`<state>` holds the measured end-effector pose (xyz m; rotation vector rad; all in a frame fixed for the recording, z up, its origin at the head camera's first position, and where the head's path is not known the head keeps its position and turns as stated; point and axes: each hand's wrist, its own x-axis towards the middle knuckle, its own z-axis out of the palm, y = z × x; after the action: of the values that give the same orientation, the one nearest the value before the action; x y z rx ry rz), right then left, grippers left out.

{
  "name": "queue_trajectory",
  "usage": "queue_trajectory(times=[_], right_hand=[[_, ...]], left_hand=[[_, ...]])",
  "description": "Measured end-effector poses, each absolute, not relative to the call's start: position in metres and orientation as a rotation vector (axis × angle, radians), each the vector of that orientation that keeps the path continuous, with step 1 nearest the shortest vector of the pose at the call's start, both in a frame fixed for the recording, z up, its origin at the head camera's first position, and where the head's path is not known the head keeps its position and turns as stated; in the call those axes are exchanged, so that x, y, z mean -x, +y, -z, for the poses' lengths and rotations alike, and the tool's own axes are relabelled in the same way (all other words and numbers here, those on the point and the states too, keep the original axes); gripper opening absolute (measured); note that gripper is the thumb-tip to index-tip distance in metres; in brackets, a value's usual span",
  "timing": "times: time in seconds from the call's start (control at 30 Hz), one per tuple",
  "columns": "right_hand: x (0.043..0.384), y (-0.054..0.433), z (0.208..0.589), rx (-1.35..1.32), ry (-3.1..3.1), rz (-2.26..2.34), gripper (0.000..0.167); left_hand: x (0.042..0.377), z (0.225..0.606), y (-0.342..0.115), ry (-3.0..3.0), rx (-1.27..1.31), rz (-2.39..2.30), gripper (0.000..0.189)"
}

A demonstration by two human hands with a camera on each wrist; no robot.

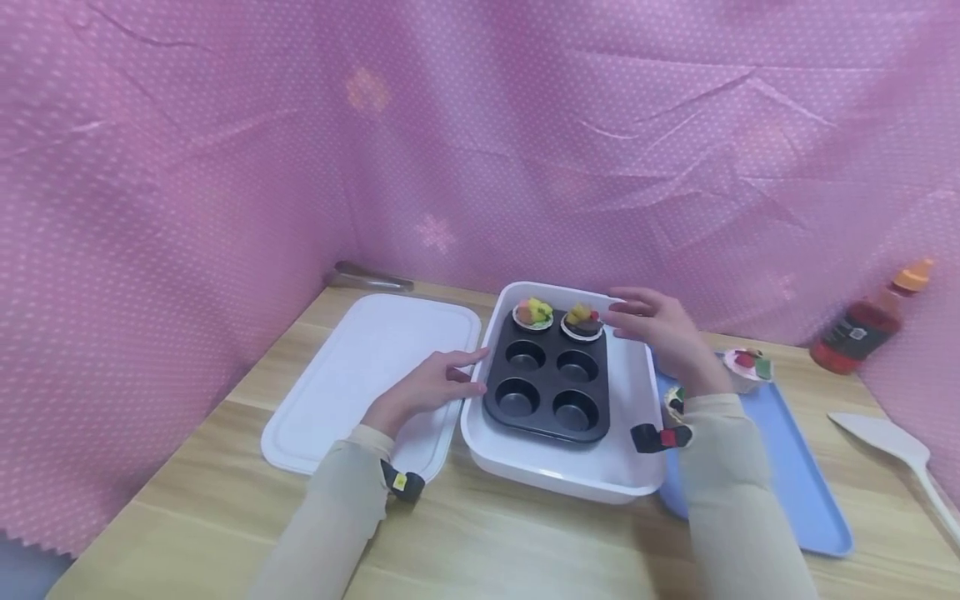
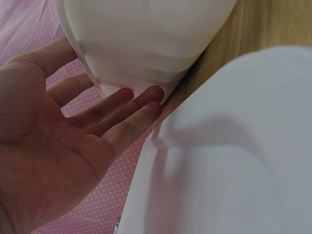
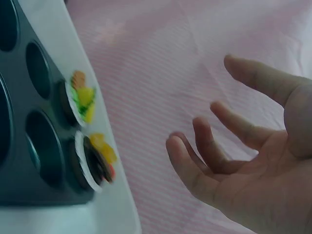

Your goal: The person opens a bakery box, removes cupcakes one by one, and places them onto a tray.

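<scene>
A dark muffin tin (image 1: 551, 371) lies inside a white tub (image 1: 558, 479). Its two far cups hold fruit-topped cupcakes: one with yellow and green pieces (image 1: 533, 313), one dark with yellow and red pieces (image 1: 582, 322). At the tub's left side is my left hand (image 1: 433, 385), fingers spread; in the left wrist view its fingertips meet or nearly meet the tub's outer wall (image 2: 141, 44). My right hand (image 1: 667, 333) hovers by the tub's far right side, fingers loosely bent. The right wrist view shows nothing in that hand (image 3: 258, 170), apart from the cupcakes.
A white cutting board (image 1: 360, 367) lies left of the tub, with metal tongs (image 1: 375, 277) behind it. Rightward are a blue tray (image 1: 795, 475) with a pink-topped cupcake (image 1: 747, 368) and another partly hidden cupcake (image 1: 675, 403), a sauce bottle (image 1: 862, 329) and a white spatula (image 1: 888, 437).
</scene>
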<state>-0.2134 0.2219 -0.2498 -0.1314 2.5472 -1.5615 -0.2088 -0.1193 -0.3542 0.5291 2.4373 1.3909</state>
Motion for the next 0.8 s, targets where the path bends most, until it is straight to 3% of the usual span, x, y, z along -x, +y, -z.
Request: queue_trajectory(times=[0.4, 0.8], right_hand=[[0.250, 0.180, 0.280, -0.079, 2.511, 1.840, 0.060], [0.271, 0.173, 0.300, -0.342, 2.492, 2.022, 0.053]], left_hand=[[0.207, 0.355, -0.118, 2.436, -0.486, -1.376, 0.065], [0.207, 0.352, -0.117, 2.437, -0.418, -1.364, 0.065]])
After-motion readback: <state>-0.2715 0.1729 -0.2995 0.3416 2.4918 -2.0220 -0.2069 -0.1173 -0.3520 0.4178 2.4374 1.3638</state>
